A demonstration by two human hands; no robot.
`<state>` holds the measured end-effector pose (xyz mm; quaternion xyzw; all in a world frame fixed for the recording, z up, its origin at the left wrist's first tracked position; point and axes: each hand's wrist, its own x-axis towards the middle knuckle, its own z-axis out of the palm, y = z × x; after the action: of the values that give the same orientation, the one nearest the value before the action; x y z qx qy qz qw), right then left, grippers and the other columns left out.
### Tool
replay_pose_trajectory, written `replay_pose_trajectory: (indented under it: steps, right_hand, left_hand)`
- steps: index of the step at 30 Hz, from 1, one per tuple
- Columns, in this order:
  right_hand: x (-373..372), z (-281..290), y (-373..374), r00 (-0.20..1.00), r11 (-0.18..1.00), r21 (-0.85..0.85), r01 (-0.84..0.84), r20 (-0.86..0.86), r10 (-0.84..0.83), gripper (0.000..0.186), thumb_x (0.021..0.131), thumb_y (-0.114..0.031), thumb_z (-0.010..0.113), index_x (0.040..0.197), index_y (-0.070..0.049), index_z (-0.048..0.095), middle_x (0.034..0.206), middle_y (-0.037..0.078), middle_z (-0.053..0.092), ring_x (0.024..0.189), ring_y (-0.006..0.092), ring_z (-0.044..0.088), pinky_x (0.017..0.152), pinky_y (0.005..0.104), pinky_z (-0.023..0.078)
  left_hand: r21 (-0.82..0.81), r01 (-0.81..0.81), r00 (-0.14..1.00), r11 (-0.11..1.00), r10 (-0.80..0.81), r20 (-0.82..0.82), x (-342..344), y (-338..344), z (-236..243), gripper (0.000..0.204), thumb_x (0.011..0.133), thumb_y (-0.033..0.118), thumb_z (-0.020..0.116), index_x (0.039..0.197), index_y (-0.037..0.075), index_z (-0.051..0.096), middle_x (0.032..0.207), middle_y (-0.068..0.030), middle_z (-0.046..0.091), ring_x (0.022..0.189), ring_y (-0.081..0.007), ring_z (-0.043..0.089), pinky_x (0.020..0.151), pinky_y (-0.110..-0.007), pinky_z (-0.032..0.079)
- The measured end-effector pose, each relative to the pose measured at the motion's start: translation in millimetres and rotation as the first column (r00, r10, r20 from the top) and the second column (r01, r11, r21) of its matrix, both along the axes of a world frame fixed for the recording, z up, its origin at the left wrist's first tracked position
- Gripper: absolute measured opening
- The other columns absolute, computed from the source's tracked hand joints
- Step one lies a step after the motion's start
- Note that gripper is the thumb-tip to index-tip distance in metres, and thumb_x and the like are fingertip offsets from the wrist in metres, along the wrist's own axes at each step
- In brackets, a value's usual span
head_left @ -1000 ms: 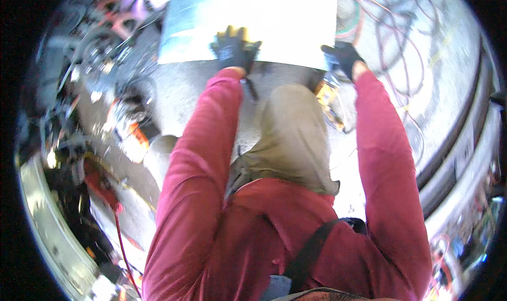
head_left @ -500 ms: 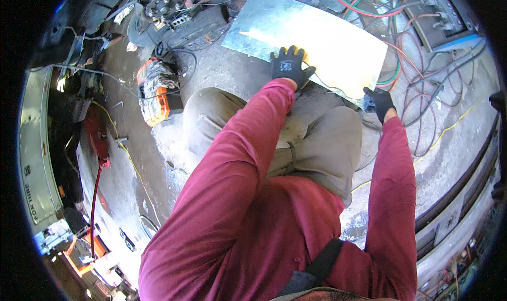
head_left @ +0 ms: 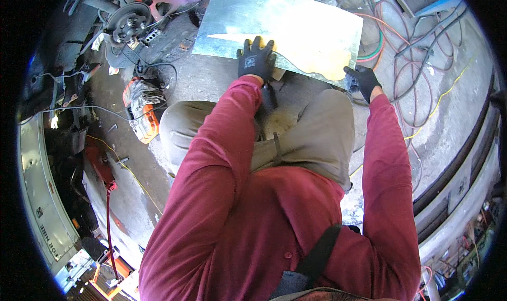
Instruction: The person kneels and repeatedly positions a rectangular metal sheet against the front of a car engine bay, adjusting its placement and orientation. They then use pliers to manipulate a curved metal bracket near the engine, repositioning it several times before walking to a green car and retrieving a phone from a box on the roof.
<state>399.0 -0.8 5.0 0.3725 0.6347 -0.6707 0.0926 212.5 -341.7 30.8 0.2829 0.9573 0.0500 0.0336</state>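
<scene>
A shiny rectangular metal sheet [head_left: 296, 26] lies tilted beyond my knees, a yellowish patch with a wavy outline showing along its near right side. My left hand [head_left: 256, 62], in a black glove, rests with its fingers spread over the sheet's near edge, left of the middle. At the near right corner my right hand [head_left: 364, 83], gloved alike, has thumb and fingers closed on the sheet. Its fingertips partly hide that corner. Beneath the near edge, close to my left wrist, is a dark rounded object [head_left: 269, 96] whose kind I cannot make out.
Red and green hoses [head_left: 377, 39] and dark cables tangle on the right. A wheel hub with a brake disc [head_left: 128, 24] stands at the far left. An orange and grey case-like object [head_left: 145, 111] lies beside my left knee. A yellow cord [head_left: 441, 103] crosses the concrete.
The whole view has shifted as my head moved. The sheet and both hands appear farther left, and the sheet's near edge slants less. Both hands keep their places on it.
</scene>
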Motion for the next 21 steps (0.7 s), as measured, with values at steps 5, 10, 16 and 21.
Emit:
replay_pose_trajectory:
  steps: [5,10,16,21]
  right_hand:
    - [0,-5,5,0.994,0.986,0.132,-0.104,0.051,0.098,0.048,0.092,-0.039,0.081,0.112,0.005,0.077,0.09,0.007,0.075,0.071,0.0133,0.062,0.066,0.0334,0.05]
    - [0,-9,4,0.994,0.983,0.153,-0.1,0.061,0.091,0.044,0.093,-0.038,0.081,0.111,0.002,0.076,0.088,0.005,0.073,0.07,0.0125,0.063,0.065,0.0321,0.051]
    - [0,0,-4,0.999,0.993,0.112,-0.03,0.047,0.025,0.038,0.094,-0.033,0.082,0.111,-0.001,0.074,0.086,0.001,0.071,0.068,0.0109,0.062,0.062,0.0293,0.05]
    - [2,0,-8,0.999,0.977,0.208,-0.045,0.022,0.041,0.05,0.093,-0.036,0.079,0.119,0.007,0.075,0.096,0.01,0.077,0.078,0.0178,0.067,0.073,0.0355,0.054]
  left_hand:
    - [0.048,-0.101,0.979,0.994,0.091,0.184,2,13,15,0.079,0.089,0.069,0.066,0.154,0.025,0.055,0.171,-0.0176,0.032,0.158,-0.0479,0.024,0.125,-0.069,0.02]
    - [0.001,-0.198,0.96,0.98,0.194,0.2,12,35,22,0.102,0.077,0.079,0.073,0.157,0.021,0.048,0.174,-0.0203,0.024,0.16,-0.0482,0.018,0.126,-0.07,0.015]
    - [0.026,-0.208,0.962,0.978,0.2,0.187,15,38,18,0.112,0.074,0.08,0.076,0.162,0.019,0.041,0.174,-0.0224,0.021,0.159,-0.0517,0.016,0.124,-0.074,0.016]
    - [0.003,-0.193,0.961,0.981,0.189,0.202,11,38,16,0.117,0.073,0.081,0.076,0.165,0.018,0.037,0.175,-0.0237,0.018,0.159,-0.054,0.014,0.123,-0.075,0.015]
